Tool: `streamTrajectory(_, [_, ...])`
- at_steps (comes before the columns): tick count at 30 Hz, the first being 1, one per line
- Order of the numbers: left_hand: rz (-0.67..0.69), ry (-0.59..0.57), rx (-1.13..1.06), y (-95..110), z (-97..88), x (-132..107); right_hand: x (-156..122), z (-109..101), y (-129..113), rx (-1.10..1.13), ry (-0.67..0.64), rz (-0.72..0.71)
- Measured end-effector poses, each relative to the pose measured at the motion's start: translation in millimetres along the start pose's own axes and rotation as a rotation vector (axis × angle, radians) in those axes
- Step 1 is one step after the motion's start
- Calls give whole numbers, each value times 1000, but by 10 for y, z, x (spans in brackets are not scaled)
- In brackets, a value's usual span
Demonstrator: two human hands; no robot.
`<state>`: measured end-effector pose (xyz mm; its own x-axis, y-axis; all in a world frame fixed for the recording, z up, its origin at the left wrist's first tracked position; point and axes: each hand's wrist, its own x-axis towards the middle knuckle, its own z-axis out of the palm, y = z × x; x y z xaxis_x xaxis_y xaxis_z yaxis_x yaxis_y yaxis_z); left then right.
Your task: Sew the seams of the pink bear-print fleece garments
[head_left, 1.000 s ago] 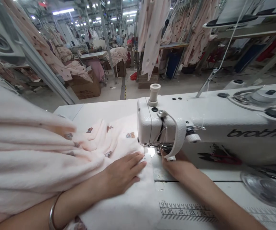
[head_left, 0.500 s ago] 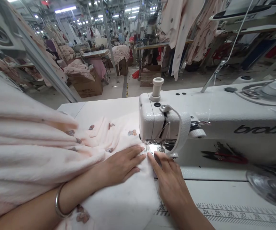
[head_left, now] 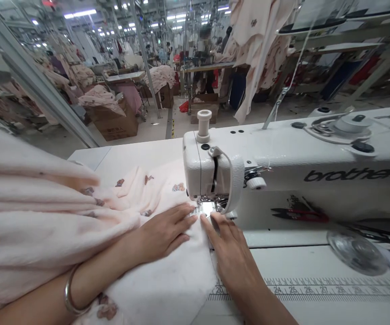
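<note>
Pale pink fleece fabric (head_left: 167,284) with small printed bears spreads over the sewing table, its right edge running up to the needle area of a white sewing machine (head_left: 208,167). My left hand (head_left: 166,230) lies flat on the fleece, fingers stretched toward the presser foot (head_left: 199,205). A small white label (head_left: 194,211) with dark print shows by its fingertips. Beside the fabric's edge, my right hand (head_left: 230,248) rests with fingers extended; its index fingertip touches the cloth just in front of the foot. The thumb of the right hand is hidden.
Red-handled thread snips (head_left: 299,215) lie under the machine arm. A clear round dish (head_left: 356,253) stands at the right, near a printed ruler (head_left: 310,289) along the table. A large fleece heap (head_left: 28,216) fills the left side. Behind are a cardboard box (head_left: 113,119) and hanging garments (head_left: 249,45).
The whole view has shifted, so the machine and both hands appear farther left. Both hands keep nearly the same pose on the fabric by the presser foot.
</note>
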<state>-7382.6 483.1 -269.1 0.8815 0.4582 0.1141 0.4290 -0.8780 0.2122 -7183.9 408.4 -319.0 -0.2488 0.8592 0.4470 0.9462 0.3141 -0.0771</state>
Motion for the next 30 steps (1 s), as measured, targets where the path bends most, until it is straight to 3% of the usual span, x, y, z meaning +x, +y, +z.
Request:
streamTrajectory(8, [-30,4,-47,-113,-11,46,3,-12,-15,-18,-14,38])
streamTrajectory(16, [-75,18,-35,-168,27,79,-42,-95,-14,173,-74,55])
streamTrajectory(20, [-58,56,-12,-141,77,37,-115,-126,-49,148,-2,-9])
streamTrajectory(23, [-44,91,-2,-148,118,46,-110,-66,-161,106,82,-65])
streamTrajectory(25, [-59,143,-16,-176,128,63,-46,15,-309,94,65,-43])
streamTrajectory(28, [-188,252,20,-218,81,-19,57,79,-554,104,14,-9])
streamTrajectory(30, [-276,220,72,-186,-3,-234,15,1,-569,150,-22,-54])
